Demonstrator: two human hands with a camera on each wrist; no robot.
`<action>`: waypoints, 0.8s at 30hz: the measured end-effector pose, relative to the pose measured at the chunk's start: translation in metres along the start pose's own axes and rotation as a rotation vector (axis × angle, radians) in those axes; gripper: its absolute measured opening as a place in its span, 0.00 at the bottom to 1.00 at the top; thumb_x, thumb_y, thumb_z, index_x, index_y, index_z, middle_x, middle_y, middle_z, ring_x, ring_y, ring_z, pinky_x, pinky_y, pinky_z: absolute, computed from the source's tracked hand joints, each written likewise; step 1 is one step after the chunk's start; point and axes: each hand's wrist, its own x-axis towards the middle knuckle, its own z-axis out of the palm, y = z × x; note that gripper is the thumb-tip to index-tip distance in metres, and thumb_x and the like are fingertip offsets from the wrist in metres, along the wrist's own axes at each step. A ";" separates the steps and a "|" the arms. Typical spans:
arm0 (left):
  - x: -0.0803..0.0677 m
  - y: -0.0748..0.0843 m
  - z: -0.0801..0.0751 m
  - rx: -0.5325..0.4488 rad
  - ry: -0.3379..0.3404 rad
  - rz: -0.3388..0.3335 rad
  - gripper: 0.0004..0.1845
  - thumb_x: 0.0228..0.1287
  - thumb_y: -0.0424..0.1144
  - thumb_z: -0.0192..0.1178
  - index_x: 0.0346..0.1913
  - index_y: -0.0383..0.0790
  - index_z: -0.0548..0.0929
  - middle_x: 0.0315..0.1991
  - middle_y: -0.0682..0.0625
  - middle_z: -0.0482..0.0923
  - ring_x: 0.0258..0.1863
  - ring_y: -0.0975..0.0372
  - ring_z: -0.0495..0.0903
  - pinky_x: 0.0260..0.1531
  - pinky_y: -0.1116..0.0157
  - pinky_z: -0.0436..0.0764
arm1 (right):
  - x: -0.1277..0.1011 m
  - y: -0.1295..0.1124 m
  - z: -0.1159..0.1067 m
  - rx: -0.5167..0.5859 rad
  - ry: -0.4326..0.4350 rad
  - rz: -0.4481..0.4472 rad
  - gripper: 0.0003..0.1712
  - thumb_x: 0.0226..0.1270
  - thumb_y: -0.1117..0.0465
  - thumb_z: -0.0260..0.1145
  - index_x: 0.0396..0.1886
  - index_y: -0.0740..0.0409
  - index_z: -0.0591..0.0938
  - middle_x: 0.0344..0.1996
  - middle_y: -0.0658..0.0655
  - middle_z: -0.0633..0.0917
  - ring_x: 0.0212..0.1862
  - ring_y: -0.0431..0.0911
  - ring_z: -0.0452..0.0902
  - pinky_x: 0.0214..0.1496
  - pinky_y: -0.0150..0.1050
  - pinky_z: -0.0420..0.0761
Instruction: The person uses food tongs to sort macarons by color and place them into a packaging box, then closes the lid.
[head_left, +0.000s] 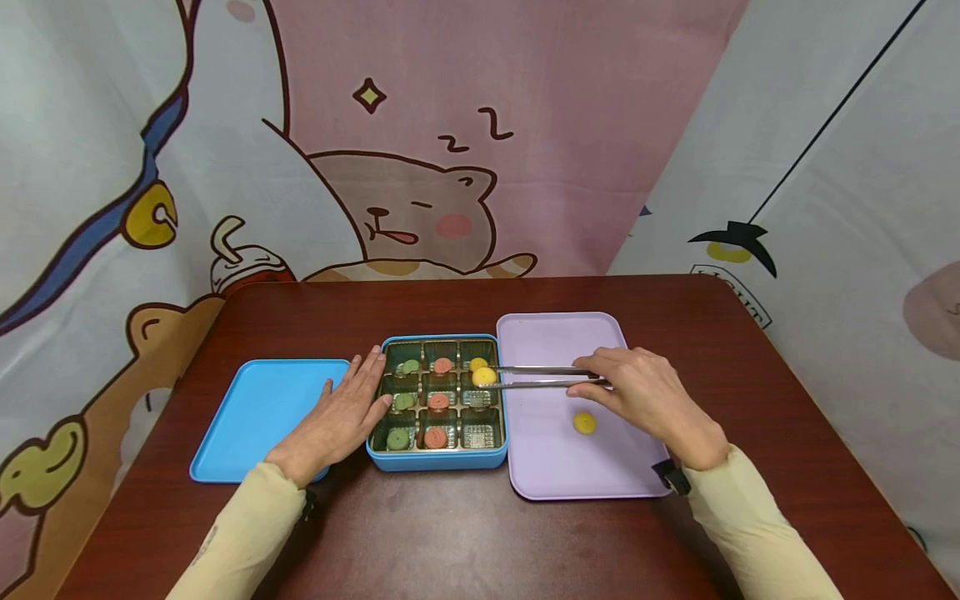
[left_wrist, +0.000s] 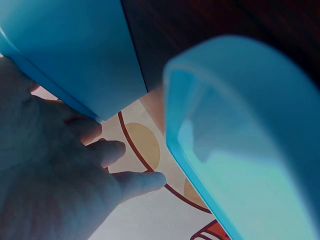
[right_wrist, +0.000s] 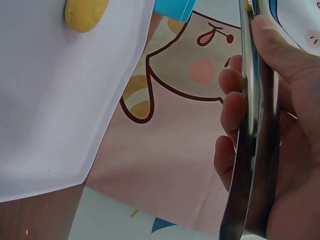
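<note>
A blue box (head_left: 437,460) with a dark divided insert stands mid-table; green, pink and yellow round sweets fill several cells. My left hand (head_left: 341,417) rests flat against the box's left wall (left_wrist: 75,65), fingers straight (left_wrist: 120,152). My right hand (head_left: 648,392) grips metal tongs (head_left: 536,377) (right_wrist: 255,130) that pinch a yellow sweet (head_left: 483,377) over the box's right column. Another yellow sweet (head_left: 584,423) (right_wrist: 85,12) lies on the lilac tray (head_left: 558,333) (right_wrist: 55,110).
The blue lid (head_left: 258,412) (left_wrist: 240,150) lies left of the box on the dark red table (head_left: 465,542). A cartoon-print cloth (head_left: 450,167) hangs behind and around the table.
</note>
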 end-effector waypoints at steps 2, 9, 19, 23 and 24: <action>0.000 0.000 0.000 0.000 0.001 0.000 0.37 0.85 0.49 0.44 0.84 0.36 0.46 0.85 0.42 0.39 0.82 0.42 0.43 0.69 0.26 0.49 | 0.001 0.000 0.001 0.000 -0.001 -0.004 0.21 0.58 0.44 0.80 0.45 0.52 0.91 0.28 0.43 0.84 0.24 0.38 0.67 0.24 0.34 0.69; -0.001 0.000 -0.001 -0.007 0.001 0.000 0.37 0.86 0.49 0.44 0.84 0.37 0.45 0.85 0.43 0.39 0.82 0.42 0.43 0.69 0.26 0.49 | 0.003 0.001 0.003 0.002 -0.014 -0.009 0.21 0.59 0.44 0.80 0.45 0.52 0.91 0.30 0.43 0.85 0.24 0.37 0.69 0.24 0.34 0.71; -0.001 0.001 -0.001 -0.010 0.003 0.002 0.36 0.86 0.49 0.44 0.84 0.37 0.45 0.85 0.42 0.39 0.82 0.42 0.43 0.69 0.26 0.48 | 0.004 0.002 0.006 0.000 -0.026 -0.019 0.21 0.59 0.44 0.79 0.45 0.53 0.91 0.29 0.43 0.85 0.25 0.37 0.70 0.25 0.34 0.72; -0.001 0.001 -0.001 -0.009 0.001 0.000 0.36 0.86 0.49 0.44 0.84 0.37 0.45 0.85 0.43 0.39 0.82 0.42 0.43 0.69 0.27 0.48 | 0.005 0.001 0.007 -0.004 -0.027 -0.030 0.21 0.59 0.44 0.79 0.45 0.53 0.91 0.30 0.44 0.85 0.25 0.37 0.71 0.25 0.35 0.73; -0.001 0.001 -0.001 -0.010 -0.001 0.000 0.36 0.86 0.49 0.44 0.84 0.37 0.45 0.85 0.43 0.39 0.82 0.42 0.43 0.69 0.27 0.48 | 0.005 0.001 0.007 -0.006 -0.028 -0.033 0.21 0.59 0.45 0.80 0.45 0.53 0.91 0.30 0.44 0.85 0.25 0.37 0.71 0.25 0.35 0.73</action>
